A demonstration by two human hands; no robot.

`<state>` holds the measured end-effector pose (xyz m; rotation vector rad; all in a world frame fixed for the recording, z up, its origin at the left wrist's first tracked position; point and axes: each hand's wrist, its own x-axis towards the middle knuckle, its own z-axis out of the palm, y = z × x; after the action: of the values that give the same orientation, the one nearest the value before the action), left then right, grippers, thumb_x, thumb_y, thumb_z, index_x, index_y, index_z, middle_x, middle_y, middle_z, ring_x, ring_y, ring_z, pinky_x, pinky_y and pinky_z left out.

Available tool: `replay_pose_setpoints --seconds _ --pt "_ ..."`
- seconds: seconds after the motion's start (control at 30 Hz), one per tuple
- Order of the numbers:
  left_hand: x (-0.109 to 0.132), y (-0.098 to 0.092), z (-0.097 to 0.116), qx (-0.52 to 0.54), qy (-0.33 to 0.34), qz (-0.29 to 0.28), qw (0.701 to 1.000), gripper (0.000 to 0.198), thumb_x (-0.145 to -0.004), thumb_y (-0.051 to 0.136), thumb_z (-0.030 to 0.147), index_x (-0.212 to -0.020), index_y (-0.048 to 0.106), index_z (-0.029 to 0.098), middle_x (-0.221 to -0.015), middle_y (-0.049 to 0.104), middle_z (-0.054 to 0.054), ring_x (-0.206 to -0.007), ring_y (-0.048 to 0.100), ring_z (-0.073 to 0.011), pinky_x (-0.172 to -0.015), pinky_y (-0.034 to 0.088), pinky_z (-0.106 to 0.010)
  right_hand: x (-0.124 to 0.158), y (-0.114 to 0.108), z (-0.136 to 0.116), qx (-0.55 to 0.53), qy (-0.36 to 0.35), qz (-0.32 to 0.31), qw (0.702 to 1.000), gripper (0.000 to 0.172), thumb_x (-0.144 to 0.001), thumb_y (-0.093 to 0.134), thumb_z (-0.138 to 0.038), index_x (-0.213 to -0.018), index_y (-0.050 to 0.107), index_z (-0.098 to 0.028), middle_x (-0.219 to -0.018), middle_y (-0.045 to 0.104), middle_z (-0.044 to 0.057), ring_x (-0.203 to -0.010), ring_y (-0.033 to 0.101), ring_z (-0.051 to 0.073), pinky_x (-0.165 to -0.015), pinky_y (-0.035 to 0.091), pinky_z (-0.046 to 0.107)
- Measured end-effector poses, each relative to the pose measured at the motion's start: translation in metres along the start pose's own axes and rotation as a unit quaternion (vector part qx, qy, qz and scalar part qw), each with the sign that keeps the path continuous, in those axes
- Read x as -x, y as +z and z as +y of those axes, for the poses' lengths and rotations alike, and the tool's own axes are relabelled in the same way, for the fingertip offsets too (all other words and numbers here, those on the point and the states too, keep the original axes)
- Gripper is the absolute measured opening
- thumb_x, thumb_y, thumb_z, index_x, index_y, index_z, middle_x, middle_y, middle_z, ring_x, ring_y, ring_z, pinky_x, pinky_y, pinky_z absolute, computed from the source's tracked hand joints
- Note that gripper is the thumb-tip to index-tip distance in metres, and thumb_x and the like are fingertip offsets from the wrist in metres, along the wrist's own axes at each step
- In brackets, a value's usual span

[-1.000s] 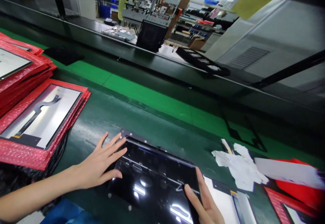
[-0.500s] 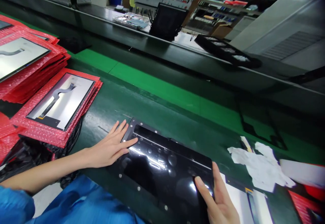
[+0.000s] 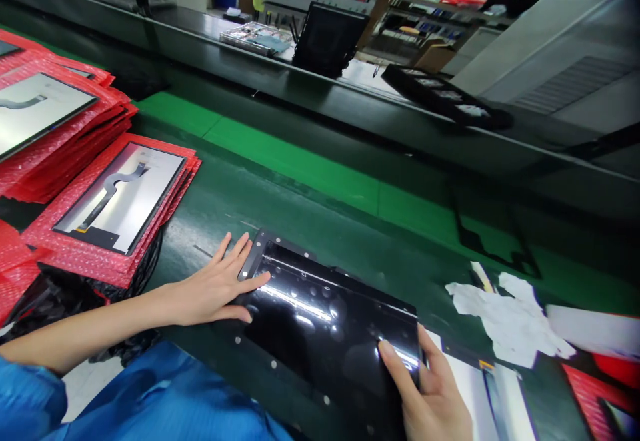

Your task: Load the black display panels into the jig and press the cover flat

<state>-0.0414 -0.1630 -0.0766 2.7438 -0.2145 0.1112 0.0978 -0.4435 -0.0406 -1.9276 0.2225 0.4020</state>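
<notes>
A glossy black display panel (image 3: pixel 320 324) lies in a dark fixture with small studs on the green mat (image 3: pixel 300 228) in front of me. My left hand (image 3: pixel 217 284) rests flat on its left end, fingers spread over the corner. Along the panel's right edge lies my right hand (image 3: pixel 430 394), thumb on the glass and fingers against the side.
Stacks of red bubble-wrap sleeves topped with grey screens (image 3: pixel 117 198) fill the left. Crumpled white paper (image 3: pixel 505 318) and more red sleeves (image 3: pixel 595 388) lie at right. A black conveyor rail (image 3: pixel 350 104) crosses behind, with a black tray (image 3: pixel 445 98) and machinery beyond.
Both hands have stayed on the panel. The left hand slid slightly along the left corner and the right hand's fingers closed in on the right edge. The view dropped lower.
</notes>
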Motion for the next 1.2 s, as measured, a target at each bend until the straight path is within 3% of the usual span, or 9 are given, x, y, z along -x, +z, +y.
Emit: replay_pose_setpoints --seconds 0.13,0.23,0.37,0.53,0.67,0.77,0.9,1.03,1.2 --pt "-0.002 0.007 0.004 -0.043 -0.024 -0.005 0.999 0.085 -0.083 0.072 0.044 -0.153 0.027 0.028 -0.163 -0.005 -0.021 -0.149 -0.001 -0.0433 -0.112 0.012 -0.075 -0.006 -0.003 0.007 0.081 -0.122 0.015 0.989 0.073 -0.078 0.069 -0.059 -0.141 0.049 -0.027 -0.131 0.059 0.006 -0.121 0.054 0.032 -0.102 0.046 0.044" --pt "-0.005 0.011 0.006 -0.075 -0.033 -0.020 0.996 0.086 -0.080 0.075 0.046 -0.151 0.032 0.025 -0.162 0.000 -0.025 -0.149 0.001 -0.0448 -0.110 0.012 -0.076 -0.019 -0.013 0.017 0.201 -0.232 0.036 0.951 0.066 -0.084 0.061 -0.060 -0.137 0.054 -0.021 -0.111 0.056 0.008 -0.109 0.054 0.030 -0.094 0.045 0.044" --pt "-0.003 0.017 0.004 -0.114 -0.024 -0.014 0.993 0.083 -0.077 0.077 0.048 -0.147 0.040 0.025 -0.160 0.014 -0.027 -0.148 0.008 -0.0469 -0.107 0.016 -0.077 -0.039 -0.031 0.028 0.270 -0.320 -0.018 0.908 0.052 -0.092 0.053 -0.053 -0.131 0.057 -0.019 -0.101 0.056 0.009 -0.097 0.056 0.027 -0.086 0.048 0.043" --pt "0.003 0.033 -0.008 -0.127 0.000 0.052 0.991 0.066 -0.088 0.063 0.048 -0.146 0.044 0.026 -0.162 0.015 -0.024 -0.148 0.015 -0.0467 -0.108 0.013 -0.078 -0.059 -0.051 0.022 0.372 -0.392 -0.066 0.839 0.032 -0.099 0.046 -0.035 -0.124 0.061 -0.022 -0.098 0.059 0.010 -0.094 0.057 0.027 -0.083 0.049 0.045" --pt "-0.003 0.035 -0.007 -0.118 0.006 0.097 0.988 0.063 -0.095 0.049 0.039 -0.154 0.029 0.029 -0.162 0.016 -0.021 -0.148 0.017 -0.0456 -0.108 0.008 -0.079 -0.074 -0.058 0.007 0.455 -0.431 -0.065 0.776 0.038 -0.097 0.041 -0.017 -0.131 0.057 -0.023 -0.103 0.058 0.010 -0.094 0.055 0.027 -0.078 0.049 0.043" --pt "-0.019 0.031 0.001 -0.121 -0.031 0.123 0.985 0.070 -0.097 0.045 0.033 -0.159 0.011 0.026 -0.162 0.012 -0.022 -0.147 0.017 -0.0453 -0.108 0.000 -0.080 -0.080 -0.057 0.004 0.514 -0.445 -0.082 0.729 0.049 -0.090 0.038 -0.003 -0.132 0.056 -0.021 -0.106 0.059 0.011 -0.093 0.054 0.026 -0.074 0.047 0.040" --pt "-0.040 0.032 0.010 -0.097 -0.091 0.133 0.982 0.070 -0.100 0.036 0.044 -0.159 0.004 0.022 -0.162 0.002 -0.021 -0.148 0.017 -0.0428 -0.112 -0.005 -0.075 -0.084 -0.053 0.014 0.557 -0.472 -0.057 0.681 0.053 -0.087 0.040 0.002 -0.136 0.053 -0.015 -0.102 0.059 0.010 -0.088 0.051 0.025 -0.072 0.045 0.039" --pt "-0.047 0.040 0.012 -0.070 -0.119 0.154 0.979 0.072 -0.098 0.031 0.055 -0.158 0.010 0.023 -0.163 0.010 -0.019 -0.148 0.018 -0.0428 -0.114 -0.003 -0.073 -0.087 -0.051 0.033 0.554 -0.501 -0.050 0.663 0.053 -0.090 0.038 0.002 -0.141 0.046 -0.010 -0.103 0.060 0.011 -0.088 0.051 0.024 -0.075 0.046 0.040" --pt "-0.049 0.050 0.007 -0.045 -0.132 0.176 0.974 0.073 -0.094 0.032 0.060 -0.158 0.017 0.026 -0.164 0.012 -0.014 -0.147 0.020 -0.0441 -0.116 0.007 -0.070 -0.089 -0.042 0.048 0.519 -0.486 -0.035 0.702 0.062 -0.092 0.036 0.002 -0.152 0.030 -0.013 -0.099 0.061 0.010 -0.085 0.050 0.024 -0.076 0.048 0.040"
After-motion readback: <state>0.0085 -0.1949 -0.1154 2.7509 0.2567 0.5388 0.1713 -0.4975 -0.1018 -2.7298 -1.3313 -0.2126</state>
